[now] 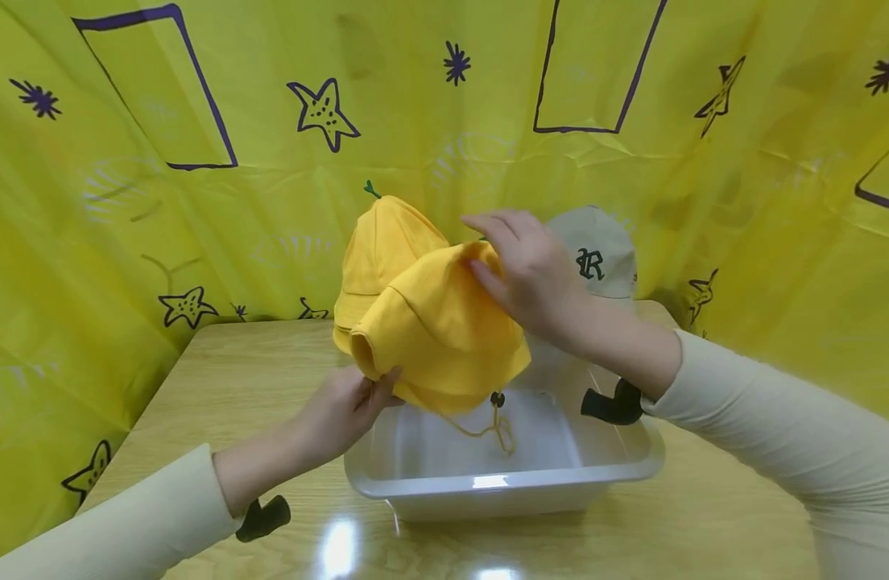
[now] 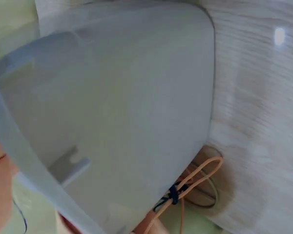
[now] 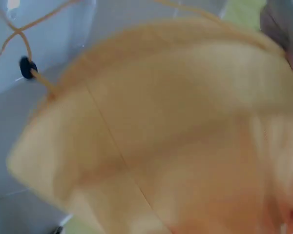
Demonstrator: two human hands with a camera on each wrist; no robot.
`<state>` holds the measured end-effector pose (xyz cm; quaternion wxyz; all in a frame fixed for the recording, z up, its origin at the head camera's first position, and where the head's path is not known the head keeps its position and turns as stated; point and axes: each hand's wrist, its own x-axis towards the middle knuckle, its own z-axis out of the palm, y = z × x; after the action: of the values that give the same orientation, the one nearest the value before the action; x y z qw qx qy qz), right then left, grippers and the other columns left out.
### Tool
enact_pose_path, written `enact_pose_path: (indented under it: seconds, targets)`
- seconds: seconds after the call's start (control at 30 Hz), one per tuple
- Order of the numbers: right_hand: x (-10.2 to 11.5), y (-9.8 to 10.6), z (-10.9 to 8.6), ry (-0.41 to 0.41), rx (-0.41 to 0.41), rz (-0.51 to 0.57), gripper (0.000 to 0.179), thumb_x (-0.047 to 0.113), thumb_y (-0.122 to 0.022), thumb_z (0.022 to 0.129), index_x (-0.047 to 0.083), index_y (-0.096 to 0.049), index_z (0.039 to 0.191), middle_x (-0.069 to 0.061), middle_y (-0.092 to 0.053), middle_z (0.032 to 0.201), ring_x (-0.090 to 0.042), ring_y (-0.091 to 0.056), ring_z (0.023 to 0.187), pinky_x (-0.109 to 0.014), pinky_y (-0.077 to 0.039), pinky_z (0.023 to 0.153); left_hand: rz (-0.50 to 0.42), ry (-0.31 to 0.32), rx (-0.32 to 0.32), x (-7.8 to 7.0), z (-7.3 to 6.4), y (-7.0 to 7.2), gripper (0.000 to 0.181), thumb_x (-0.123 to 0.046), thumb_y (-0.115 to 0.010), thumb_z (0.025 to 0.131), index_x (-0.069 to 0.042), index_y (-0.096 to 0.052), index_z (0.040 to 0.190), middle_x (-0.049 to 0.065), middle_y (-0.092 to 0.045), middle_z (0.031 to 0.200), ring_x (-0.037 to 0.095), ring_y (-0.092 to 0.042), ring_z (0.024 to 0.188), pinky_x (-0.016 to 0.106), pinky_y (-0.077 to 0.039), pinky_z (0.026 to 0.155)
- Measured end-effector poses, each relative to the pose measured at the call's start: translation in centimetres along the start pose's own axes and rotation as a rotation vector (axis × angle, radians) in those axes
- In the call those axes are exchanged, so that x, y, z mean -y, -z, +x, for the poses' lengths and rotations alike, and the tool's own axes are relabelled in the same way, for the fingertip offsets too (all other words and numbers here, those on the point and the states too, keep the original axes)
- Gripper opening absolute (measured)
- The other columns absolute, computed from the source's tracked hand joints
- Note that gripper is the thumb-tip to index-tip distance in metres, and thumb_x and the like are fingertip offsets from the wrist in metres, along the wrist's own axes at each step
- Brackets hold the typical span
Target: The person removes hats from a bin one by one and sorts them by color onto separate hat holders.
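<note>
A yellow bucket hat (image 1: 444, 322) is tilted over the back of a pale plastic bin. My left hand (image 1: 346, 411) pinches its brim at the lower left, thumb in front. Up at the crown is my right hand (image 1: 535, 274), its fingers stretched over the top and its thumb against the cloth. A thin yellow cord (image 1: 473, 433) with a black toggle (image 1: 497, 399) hangs from the hat into the bin. Blurred hat cloth (image 3: 176, 126) fills most of the right wrist view. An orange-looking cord loop (image 2: 205, 173) shows beside the bin in the left wrist view.
The bin (image 1: 502, 483) stands on a wood-grain table (image 1: 256, 387). Behind the held hat are another yellow hat (image 1: 386, 242) with a green sprout and a grey-beige cap (image 1: 593, 250) with dark lettering. A yellow patterned curtain (image 1: 415, 177) hangs at the back.
</note>
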<state>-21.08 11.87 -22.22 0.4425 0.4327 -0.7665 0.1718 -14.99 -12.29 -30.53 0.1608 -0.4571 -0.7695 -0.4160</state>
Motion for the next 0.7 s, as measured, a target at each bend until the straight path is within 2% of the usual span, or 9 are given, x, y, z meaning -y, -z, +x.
enact_pose_path:
  seconds: [0.07, 0.13, 0.23, 0.3, 0.4, 0.47, 0.53, 0.63, 0.7]
  targets:
    - [0.9, -0.2, -0.1, 0.067, -0.113, -0.092, 0.027, 0.004, -0.071, 0.080, -0.006, -0.064, 0.104, -0.019, -0.066, 0.094, -0.034, -0.062, 0.081, -0.040, -0.054, 0.071, -0.017, -0.007, -0.069, -0.2, 0.3, 0.1, 0.016, -0.003, -0.045, 0.098, 0.010, -0.055, 0.099, 0.022, -0.065, 0.090, 0.030, -0.070, 0.075, 0.019, -0.056, 0.065]
    - [1.9, -0.3, -0.3, 0.120, -0.165, -0.114, 0.022, 0.006, -0.070, 0.081, -0.003, -0.066, 0.101, -0.016, -0.067, 0.091, -0.031, -0.063, 0.079, -0.040, -0.054, 0.067, -0.050, -0.011, -0.128, -0.4, 0.8, 0.2, 0.017, -0.002, -0.045, 0.098, 0.012, -0.054, 0.100, 0.025, -0.064, 0.092, 0.033, -0.069, 0.076, 0.020, -0.056, 0.065]
    - [3.5, -0.2, -0.7, 0.138, -0.112, -0.065, 0.025, 0.009, -0.070, 0.082, -0.002, -0.067, 0.104, -0.014, -0.067, 0.095, -0.029, -0.065, 0.083, -0.038, -0.056, 0.069, -0.112, 0.025, -0.172, -1.0, 1.7, 0.5, 0.016, 0.001, -0.045, 0.097, 0.015, -0.052, 0.103, 0.027, -0.063, 0.094, 0.036, -0.069, 0.078, 0.023, -0.057, 0.066]
    - [4.4, -0.1, -1.0, 0.106, -0.037, -0.033, 0.035, 0.014, -0.073, 0.082, -0.002, -0.064, 0.112, -0.015, -0.066, 0.104, -0.028, -0.065, 0.090, -0.037, -0.057, 0.071, -0.154, 0.063, -0.175, -1.4, 2.3, 0.7, 0.017, 0.003, -0.045, 0.097, 0.015, -0.052, 0.105, 0.028, -0.062, 0.097, 0.037, -0.068, 0.082, 0.025, -0.057, 0.067]
    - [5.4, 0.2, -1.3, 0.048, 0.056, -0.017, 0.060, 0.025, -0.079, 0.077, -0.003, -0.057, 0.125, -0.018, -0.060, 0.119, -0.030, -0.063, 0.100, -0.033, -0.057, 0.061, -0.166, 0.083, -0.167, -1.8, 2.9, 1.0, 0.016, 0.005, -0.045, 0.096, 0.017, -0.051, 0.105, 0.028, -0.062, 0.098, 0.039, -0.068, 0.085, 0.026, -0.057, 0.068]
    - [5.7, 0.2, -1.3, 0.034, 0.083, -0.034, 0.070, 0.030, -0.081, 0.075, -0.002, -0.053, 0.130, -0.019, -0.057, 0.126, -0.030, -0.062, 0.104, -0.032, -0.056, 0.056, -0.157, 0.090, -0.153, -2.1, 3.4, 1.3, 0.016, 0.005, -0.046, 0.095, 0.017, -0.051, 0.105, 0.027, -0.061, 0.098, 0.038, -0.067, 0.086, 0.026, -0.057, 0.068]
    - [5.9, 0.1, -1.2, 0.047, 0.081, -0.058, 0.072, 0.031, -0.080, 0.076, -0.002, -0.051, 0.132, -0.020, -0.054, 0.130, -0.031, -0.062, 0.107, -0.032, -0.056, 0.055, -0.123, 0.082, -0.139, -2.3, 3.9, 1.6, 0.017, 0.004, -0.047, 0.095, 0.016, -0.052, 0.105, 0.026, -0.061, 0.098, 0.037, -0.068, 0.087, 0.025, -0.057, 0.069]
    - [5.7, 0.0, -1.0, 0.080, 0.041, -0.082, 0.067, 0.026, -0.079, 0.078, -0.003, -0.051, 0.132, -0.023, -0.054, 0.130, -0.032, -0.062, 0.107, -0.033, -0.057, 0.063, -0.048, 0.044, -0.108, -2.5, 4.6, 2.0, 0.022, -0.006, -0.048, 0.097, 0.013, -0.054, 0.105, 0.022, -0.062, 0.097, 0.033, -0.068, 0.087, 0.023, -0.057, 0.069]
    - [5.5, -0.1, -0.8, 0.096, 0.013, -0.076, 0.065, 0.024, -0.078, 0.078, -0.004, -0.052, 0.131, -0.024, -0.054, 0.129, -0.033, -0.062, 0.106, -0.034, -0.057, 0.065, 0.034, -0.019, -0.099, -2.5, 5.1, 2.3, 0.030, -0.017, -0.046, 0.098, 0.010, -0.056, 0.102, 0.018, -0.064, 0.093, 0.027, -0.068, 0.083, 0.023, -0.057, 0.069]
